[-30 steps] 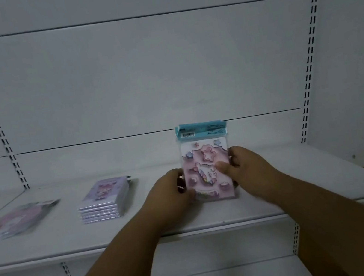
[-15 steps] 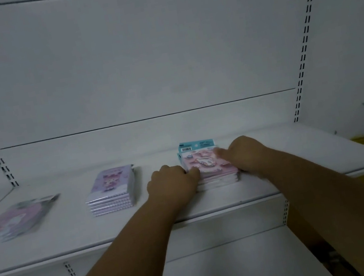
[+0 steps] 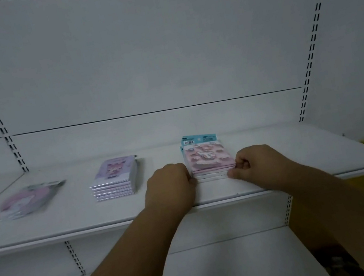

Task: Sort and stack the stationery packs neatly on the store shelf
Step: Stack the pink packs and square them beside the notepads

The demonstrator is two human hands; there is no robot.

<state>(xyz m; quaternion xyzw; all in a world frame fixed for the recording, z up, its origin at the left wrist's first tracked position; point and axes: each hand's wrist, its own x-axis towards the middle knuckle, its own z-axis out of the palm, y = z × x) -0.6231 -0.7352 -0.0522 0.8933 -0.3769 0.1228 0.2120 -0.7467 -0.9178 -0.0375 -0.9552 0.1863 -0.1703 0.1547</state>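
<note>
The pink stack [image 3: 209,161] lies flat on the shelf [image 3: 68,216]. Left hand [image 3: 168,185] curls against its left edge; right hand [image 3: 256,161] pinches its front-right corner. The packs look light, stiff and slippery in their wrap, best squared by the side edges.

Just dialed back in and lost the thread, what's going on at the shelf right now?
A person is squaring up the pink pack stack on the white shelf. The left hand and right hand press its two sides. The purple notebook stack and a loose pink pack lie apart to the left.
</note>
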